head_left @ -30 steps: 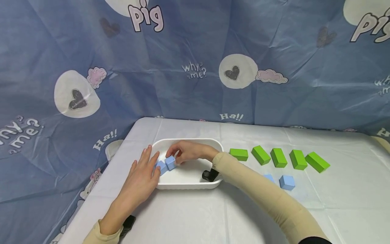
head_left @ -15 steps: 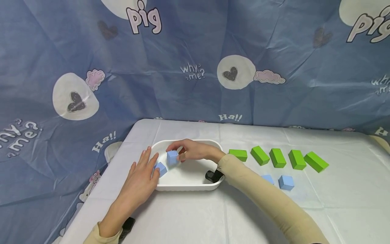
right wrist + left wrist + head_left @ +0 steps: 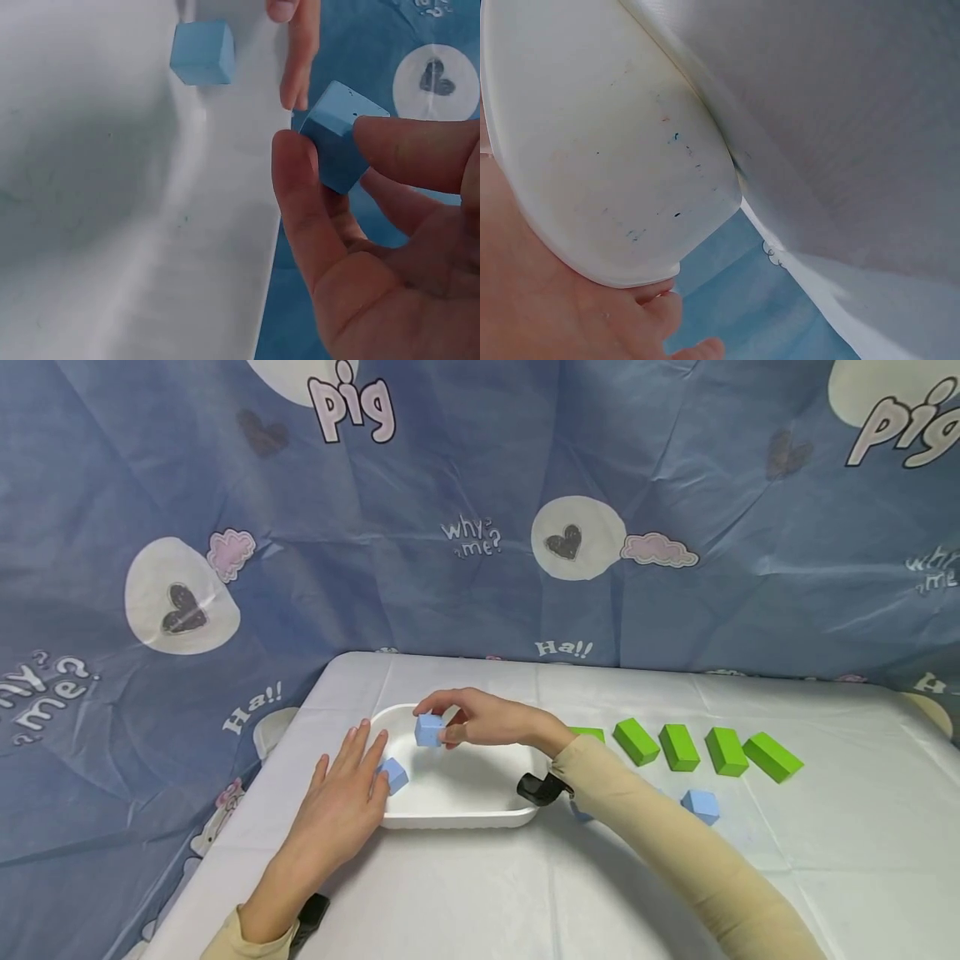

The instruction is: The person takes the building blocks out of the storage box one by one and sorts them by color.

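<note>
My right hand [image 3: 491,718] pinches a blue cube [image 3: 429,730] between thumb and fingers, over the far left part of a white tray [image 3: 450,819]. In the right wrist view the held cube [image 3: 341,142] sits tilted at the fingertips. A second blue cube [image 3: 393,776] lies inside the tray at its left end, close to the thumb of my left hand [image 3: 341,797]. The left hand lies along the tray's left rim with its fingers straight and spread. The left wrist view shows the tray's scuffed outer surface [image 3: 622,150] against that hand [image 3: 570,292].
Several green rectangular blocks [image 3: 679,747] stand in a row right of the tray, on the white-covered table [image 3: 465,893]. Before them sits a blue cube [image 3: 701,807], while another blue one [image 3: 580,812] is mostly hidden by my right sleeve. A blue printed cloth [image 3: 420,593] hangs behind.
My right hand has lifted its blue cube up and slightly right, away from the other cube in the tray. The left hand has stayed at the rim.
</note>
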### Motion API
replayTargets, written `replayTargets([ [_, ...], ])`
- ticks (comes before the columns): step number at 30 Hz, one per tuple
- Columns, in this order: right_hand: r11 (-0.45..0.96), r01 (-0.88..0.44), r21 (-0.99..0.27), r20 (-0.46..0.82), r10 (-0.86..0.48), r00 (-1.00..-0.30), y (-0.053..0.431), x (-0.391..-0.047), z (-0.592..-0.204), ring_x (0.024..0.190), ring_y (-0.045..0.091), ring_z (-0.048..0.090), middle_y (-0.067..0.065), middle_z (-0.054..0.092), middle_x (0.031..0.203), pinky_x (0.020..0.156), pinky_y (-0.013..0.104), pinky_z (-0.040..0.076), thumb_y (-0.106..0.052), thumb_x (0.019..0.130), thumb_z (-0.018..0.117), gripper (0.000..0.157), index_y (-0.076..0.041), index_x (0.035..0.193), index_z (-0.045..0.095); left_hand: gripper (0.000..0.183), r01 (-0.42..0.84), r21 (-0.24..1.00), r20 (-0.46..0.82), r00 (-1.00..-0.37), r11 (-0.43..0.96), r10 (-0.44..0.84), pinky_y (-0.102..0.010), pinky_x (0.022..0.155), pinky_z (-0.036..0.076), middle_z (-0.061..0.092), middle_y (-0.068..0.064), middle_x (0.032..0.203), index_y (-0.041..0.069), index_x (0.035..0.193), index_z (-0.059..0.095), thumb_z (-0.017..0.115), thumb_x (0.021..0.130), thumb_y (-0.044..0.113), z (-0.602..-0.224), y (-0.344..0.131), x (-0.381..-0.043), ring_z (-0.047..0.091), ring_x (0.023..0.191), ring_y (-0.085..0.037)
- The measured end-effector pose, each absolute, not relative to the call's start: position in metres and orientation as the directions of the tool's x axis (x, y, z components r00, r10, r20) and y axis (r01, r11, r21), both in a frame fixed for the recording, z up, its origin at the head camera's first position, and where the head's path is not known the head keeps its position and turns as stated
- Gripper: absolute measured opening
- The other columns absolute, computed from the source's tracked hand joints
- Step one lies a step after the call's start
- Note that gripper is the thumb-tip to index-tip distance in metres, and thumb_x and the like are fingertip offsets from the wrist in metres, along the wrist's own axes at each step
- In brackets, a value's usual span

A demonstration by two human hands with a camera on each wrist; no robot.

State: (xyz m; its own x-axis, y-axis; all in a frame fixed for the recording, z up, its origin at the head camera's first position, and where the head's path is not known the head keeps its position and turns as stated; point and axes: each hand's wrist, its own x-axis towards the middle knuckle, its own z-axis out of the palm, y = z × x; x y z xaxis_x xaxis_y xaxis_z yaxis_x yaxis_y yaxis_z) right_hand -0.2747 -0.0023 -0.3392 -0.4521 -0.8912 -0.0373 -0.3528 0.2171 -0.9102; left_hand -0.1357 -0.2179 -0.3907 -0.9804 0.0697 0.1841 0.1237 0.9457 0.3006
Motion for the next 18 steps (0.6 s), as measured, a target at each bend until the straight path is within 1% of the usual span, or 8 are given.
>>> replayTargets([
  [4,0.205,-0.366,-0.908,-0.02,-0.893,-0.449,0.002,-0.268,-0.336,0.096,0.042,0.063,0.014,0.055,0.115,0.088,0.041,0.053,0.006,0.097,0.054,0.041,-0.003,0.137,0.051,0.057,0.115,0.309,0.178,-0.982,0.944,0.062,-0.065,0.111,0.013,0.017,-0.018,0.161,0.0,0.154,0.029,0.037,0.104,0.027,-0.391,-0.218,-0.136,0.013,0.148,-0.034],
  [6,0.205,-0.389,-0.898,-0.006,-0.89,-0.456,0.005,-0.265,-0.335,0.093,0.036,0.065,0.013,0.056,0.115,0.087,0.042,0.054,0.006,0.097,0.054,0.041,-0.003,0.137,0.052,0.057,0.112,0.314,0.176,-0.983,0.943,0.058,-0.065,0.111,0.012,0.018,-0.018,0.161,-0.001,0.153,0.029,0.038,0.104,0.027,-0.392,-0.217,-0.136,0.013,0.148,-0.034],
  [8,0.2,-0.4,-0.895,0.01,-0.885,-0.465,0.008,-0.261,-0.334,0.09,0.032,0.066,0.013,0.056,0.114,0.088,0.045,0.053,0.005,0.097,0.055,0.041,-0.003,0.136,0.052,0.056,0.111,0.318,0.177,-0.983,0.942,0.056,-0.065,0.111,0.012,0.018,-0.018,0.161,0.0,0.153,0.03,0.038,0.104,0.027,-0.393,-0.217,-0.136,0.013,0.148,-0.034],
  [11,0.199,-0.407,-0.892,0.026,-0.875,-0.484,0.014,-0.256,-0.332,0.087,0.022,0.066,0.013,0.055,0.113,0.087,0.045,0.053,0.004,0.097,0.057,0.041,-0.003,0.136,0.051,0.056,0.114,0.319,0.18,-0.982,0.941,0.058,-0.065,0.111,0.012,0.018,-0.018,0.161,0.0,0.153,0.03,0.038,0.104,0.026,-0.393,-0.217,-0.137,0.013,0.148,-0.035],
  [12,0.197,-0.404,-0.893,0.03,-0.871,-0.49,0.016,-0.254,-0.331,0.087,0.021,0.066,0.013,0.054,0.113,0.087,0.043,0.053,0.003,0.097,0.057,0.041,-0.003,0.137,0.051,0.056,0.115,0.319,0.181,-0.982,0.941,0.059,-0.065,0.111,0.013,0.018,-0.018,0.161,0.0,0.153,0.03,0.038,0.104,0.026,-0.393,-0.217,-0.137,0.013,0.148,-0.035],
  [16,0.183,-0.403,-0.897,0.052,-0.86,-0.508,0.025,-0.25,-0.333,0.09,0.022,0.067,0.013,0.053,0.114,0.086,0.038,0.054,0.002,0.097,0.058,0.041,-0.002,0.136,0.05,0.056,0.119,0.325,0.186,-0.981,0.938,0.06,-0.065,0.111,0.012,0.018,-0.019,0.161,0.0,0.153,0.03,0.038,0.104,0.026,-0.392,-0.218,-0.137,0.014,0.148,-0.035],
  [18,0.165,-0.402,-0.901,0.068,-0.86,-0.505,0.03,-0.249,-0.334,0.092,0.025,0.067,0.014,0.053,0.114,0.086,0.04,0.054,0.003,0.096,0.059,0.04,0.0,0.136,0.05,0.056,0.121,0.331,0.187,-0.981,0.936,0.06,-0.065,0.111,0.012,0.018,-0.019,0.161,0.0,0.153,0.031,0.038,0.104,0.026,-0.392,-0.218,-0.136,0.013,0.148,-0.035],
])
